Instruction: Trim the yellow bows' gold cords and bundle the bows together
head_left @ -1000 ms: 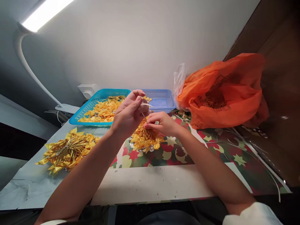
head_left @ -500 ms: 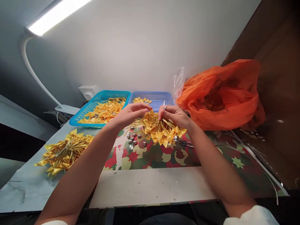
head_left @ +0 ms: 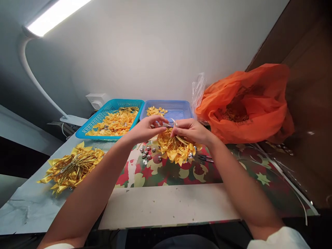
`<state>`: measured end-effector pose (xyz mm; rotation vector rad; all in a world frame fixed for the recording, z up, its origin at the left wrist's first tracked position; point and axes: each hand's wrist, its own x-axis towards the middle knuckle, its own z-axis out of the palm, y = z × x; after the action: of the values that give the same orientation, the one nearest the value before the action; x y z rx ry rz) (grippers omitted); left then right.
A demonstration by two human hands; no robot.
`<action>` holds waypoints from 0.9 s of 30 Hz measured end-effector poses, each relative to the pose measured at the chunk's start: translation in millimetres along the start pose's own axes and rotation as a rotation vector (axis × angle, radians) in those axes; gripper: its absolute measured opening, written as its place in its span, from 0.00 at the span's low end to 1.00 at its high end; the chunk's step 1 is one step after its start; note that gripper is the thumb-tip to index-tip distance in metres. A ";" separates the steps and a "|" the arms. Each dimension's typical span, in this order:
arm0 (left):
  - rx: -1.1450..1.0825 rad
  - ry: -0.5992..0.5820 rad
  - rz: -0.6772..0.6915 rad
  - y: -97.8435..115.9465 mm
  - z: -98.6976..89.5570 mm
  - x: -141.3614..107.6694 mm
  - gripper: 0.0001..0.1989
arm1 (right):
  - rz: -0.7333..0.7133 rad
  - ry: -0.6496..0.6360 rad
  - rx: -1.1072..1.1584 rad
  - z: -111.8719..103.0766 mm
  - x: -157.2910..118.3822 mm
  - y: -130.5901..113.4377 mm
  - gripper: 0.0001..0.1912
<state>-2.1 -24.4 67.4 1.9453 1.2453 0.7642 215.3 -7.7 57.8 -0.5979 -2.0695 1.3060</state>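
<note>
The left hand (head_left: 145,130) and the right hand (head_left: 192,131) meet above the middle of the table (head_left: 168,204), fingertips almost touching. Between and just below them sits a bundle of yellow ribbon bows (head_left: 176,150) with gold cord loops gathered at its top.

Right hand: fingers curled downward and closed on the top of the bundle, where the cords converge. Left hand: thumb and fingers pinched together on a thin pale strip (head_left: 168,123) that runs across to the right hand's fingertips. The strip's far end is hidden by the fingers.

The bundle's lower bows hang just above or rest on the patterned wrapping paper (head_left: 233,169); contact cannot be determined. It lies directly under the right hand's fingers and just to the right of the left hand's fingertips.

Surrounding items:
- Small silver beads (head_left: 147,153) lie on the paper just left of the bundle, below the left hand.
- A second bundle of yellow bows (head_left: 72,167) lies well apart at the left of the table.
- A teal basket (head_left: 90,125) holds loose yellow bows; a blue basket (head_left: 181,109) beside it holds a few.
- An orange plastic bag (head_left: 249,103) stands open to the right
</note>
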 end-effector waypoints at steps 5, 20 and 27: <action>-0.085 0.045 0.087 6.5 3.4 -1.0 0.08 | -0.138 0.168 -0.218 7.2 3.6 0.0 0.22; 0.150 -0.166 0.273 18.4 -2.3 -8.5 0.11 | -0.235 0.138 -0.309 12.1 0.3 -1.0 0.23; 0.276 -0.254 0.260 15.1 -1.7 -6.7 0.14 | -0.200 0.025 -0.284 12.1 1.9 -0.4 0.20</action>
<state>1.9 -34.7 79.9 2.3776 0.9975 0.4656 205.4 -14.2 54.7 -0.5083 -2.2477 0.8962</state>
